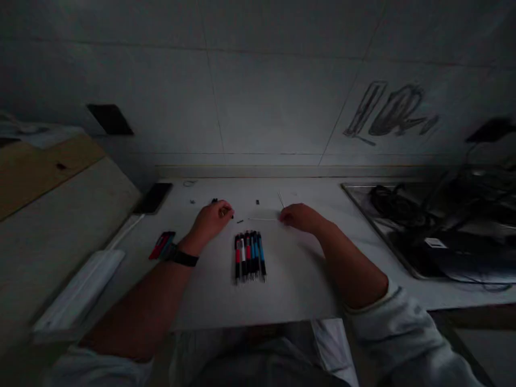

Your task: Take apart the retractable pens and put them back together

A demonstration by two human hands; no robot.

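My left hand [213,217] is over the table with its fingers curled together in a pinch. A tiny dark bit shows at its fingertips, too small to name. Beside them lies a small dark piece [240,221], and another dark part [214,200] sits just behind the hand. My right hand [301,217] has its fingers closed at the end of a thin white pen refill [264,219], which points left. Further thin white refills [281,199] lie behind that hand. Nearer me, several pens [250,257] in red, white, blue and black lie side by side.
A phone [153,198], a white power strip [80,290] with its cable, and a red and dark packet [162,245] are on the left. A small dark piece [257,202] lies towards the wall. At right, a metal-edged tray [379,231] holds black cables [397,207].
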